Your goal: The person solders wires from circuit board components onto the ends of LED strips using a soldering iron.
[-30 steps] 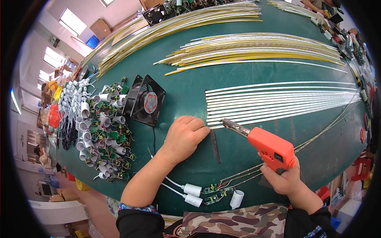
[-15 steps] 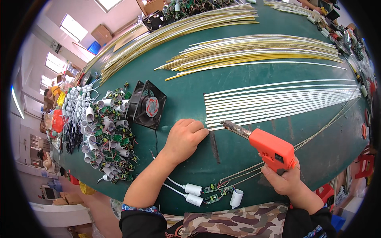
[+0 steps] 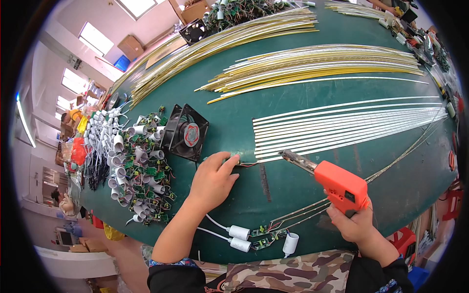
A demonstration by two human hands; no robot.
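Observation:
My right hand (image 3: 352,222) is wrapped round the grip of a red-orange soldering gun (image 3: 341,184). Its metal tip hovers over or rests on the left ends of a fanned row of thin white LED strips (image 3: 317,130); I cannot tell which. Beside those ends, my left hand (image 3: 213,179) has its fingers curled over a small green circuit board (image 3: 237,158), mostly hidden beneath them. Short red wires (image 3: 248,164) lead from the board toward the nearest strip. Two boards (image 3: 269,238) with white lamp caps (image 3: 239,232) lie close to my body, wired to strips trailing right.
Left of my hand stands a black fan (image 3: 185,133), beside a heap of circuit boards with white caps (image 3: 141,166). Bundles of yellow and white strips (image 3: 312,63) lie farther back on the green table (image 3: 224,122). Loose parts crowd the right edge; other people are in the background.
My left hand has shifted slightly left and its fingers have opened out somewhat, baring the red wires and part of the board. The soldering gun has moved slightly right.

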